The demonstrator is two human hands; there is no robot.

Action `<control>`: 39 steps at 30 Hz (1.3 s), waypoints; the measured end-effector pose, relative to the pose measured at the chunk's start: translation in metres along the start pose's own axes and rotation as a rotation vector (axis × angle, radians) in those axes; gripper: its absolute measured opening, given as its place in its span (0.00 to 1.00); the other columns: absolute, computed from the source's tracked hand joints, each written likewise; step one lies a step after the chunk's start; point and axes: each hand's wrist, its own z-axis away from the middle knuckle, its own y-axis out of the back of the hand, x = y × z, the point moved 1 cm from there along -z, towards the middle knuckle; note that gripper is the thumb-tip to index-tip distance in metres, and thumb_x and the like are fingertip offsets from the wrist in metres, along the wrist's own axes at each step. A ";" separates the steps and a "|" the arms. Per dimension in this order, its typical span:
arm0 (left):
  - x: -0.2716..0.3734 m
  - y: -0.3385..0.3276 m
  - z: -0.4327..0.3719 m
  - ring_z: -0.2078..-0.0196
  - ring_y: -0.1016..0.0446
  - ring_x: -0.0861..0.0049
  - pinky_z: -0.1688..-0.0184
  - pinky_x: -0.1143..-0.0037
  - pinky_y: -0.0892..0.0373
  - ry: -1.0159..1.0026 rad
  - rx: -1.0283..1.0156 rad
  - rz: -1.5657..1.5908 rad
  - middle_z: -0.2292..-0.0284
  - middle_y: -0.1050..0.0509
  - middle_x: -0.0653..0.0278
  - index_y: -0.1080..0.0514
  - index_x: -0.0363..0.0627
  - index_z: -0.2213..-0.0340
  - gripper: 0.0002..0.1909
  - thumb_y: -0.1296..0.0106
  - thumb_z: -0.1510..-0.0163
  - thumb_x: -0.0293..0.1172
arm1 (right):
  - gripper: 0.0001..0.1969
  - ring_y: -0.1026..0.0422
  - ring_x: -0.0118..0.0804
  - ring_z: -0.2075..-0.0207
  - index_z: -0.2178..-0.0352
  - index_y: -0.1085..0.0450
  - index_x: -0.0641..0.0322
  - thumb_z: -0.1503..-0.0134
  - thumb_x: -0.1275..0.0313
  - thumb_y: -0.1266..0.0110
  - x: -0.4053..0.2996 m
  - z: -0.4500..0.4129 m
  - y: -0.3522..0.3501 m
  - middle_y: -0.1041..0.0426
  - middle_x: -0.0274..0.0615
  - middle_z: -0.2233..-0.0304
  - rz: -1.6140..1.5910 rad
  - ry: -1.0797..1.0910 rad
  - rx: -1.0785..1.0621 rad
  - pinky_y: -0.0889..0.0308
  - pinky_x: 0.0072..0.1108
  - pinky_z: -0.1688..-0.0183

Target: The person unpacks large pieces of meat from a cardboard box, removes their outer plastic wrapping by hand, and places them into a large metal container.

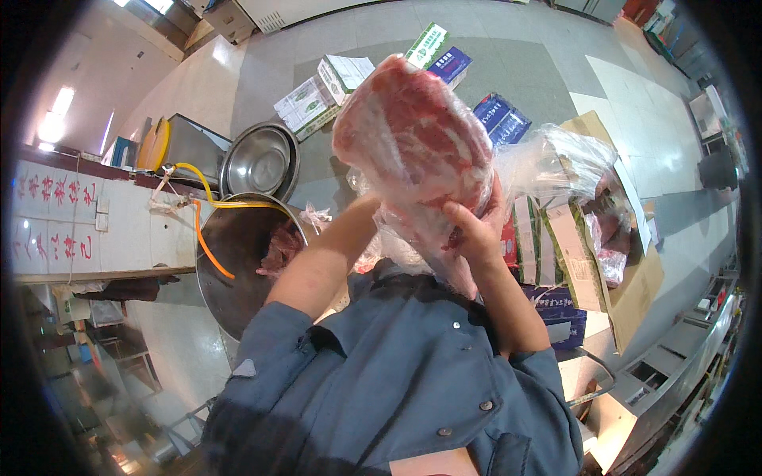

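Note:
A large piece of raw meat (417, 131), wrapped in clear plastic film, is held up in front of my chest. My right hand (482, 226) grips its lower right side, the thumb lying across the wrapped surface. My left forearm reaches behind the meat's lower left side, and the left hand itself is hidden there. More meat (283, 247) lies inside a deep metal pot (223, 297) at the left. At the right, an opened cardboard box (640, 297) holds plastic-wrapped meat (610, 265) and has clear plastic film (559, 154) over its upper edge.
A yellow hose (238, 204) and an orange hose (205, 247) lead into the pot. Steel basins (262, 160) stand beyond it. Printed cartons (306, 107) and blue boxes (502, 119) are on the tiled floor ahead. A metal-framed chair or stand (595, 392) is at the lower right.

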 end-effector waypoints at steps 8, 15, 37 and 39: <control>0.084 0.025 0.031 0.40 0.35 0.68 0.39 0.60 0.35 -0.081 -0.453 1.152 0.42 0.35 0.56 0.44 0.46 0.35 0.39 0.37 0.43 0.30 | 0.40 0.30 0.36 0.47 0.41 0.39 0.67 0.55 0.80 0.29 -0.014 -0.005 0.025 0.31 0.43 0.47 0.224 0.317 0.164 0.34 0.27 0.44; 0.093 -0.066 0.026 0.40 0.34 0.63 0.44 0.66 0.30 -0.726 0.265 0.031 0.34 0.47 0.51 0.64 0.39 0.31 0.43 0.54 0.40 0.19 | 0.41 0.29 0.38 0.48 0.43 0.38 0.73 0.57 0.77 0.25 -0.027 0.018 -0.001 0.29 0.49 0.49 0.743 0.653 0.172 0.33 0.28 0.44; 0.057 -0.043 0.005 0.64 0.27 0.77 0.58 0.78 0.30 0.090 -0.286 0.443 0.68 0.28 0.68 0.27 0.42 0.60 0.13 0.55 0.46 0.19 | 0.29 0.29 0.44 0.45 0.39 0.39 0.63 0.36 0.57 0.52 -0.008 -0.023 0.049 0.28 0.46 0.46 -0.612 -0.188 0.155 0.34 0.34 0.42; 0.081 -0.024 0.019 0.45 0.31 0.67 0.42 0.64 0.35 -0.171 -0.507 0.587 0.49 0.29 0.52 0.34 0.38 0.44 0.34 0.43 0.51 0.37 | 0.29 0.29 0.45 0.45 0.38 0.39 0.62 0.35 0.56 0.54 0.017 -0.021 0.082 0.29 0.45 0.46 -0.663 -0.215 0.122 0.33 0.35 0.42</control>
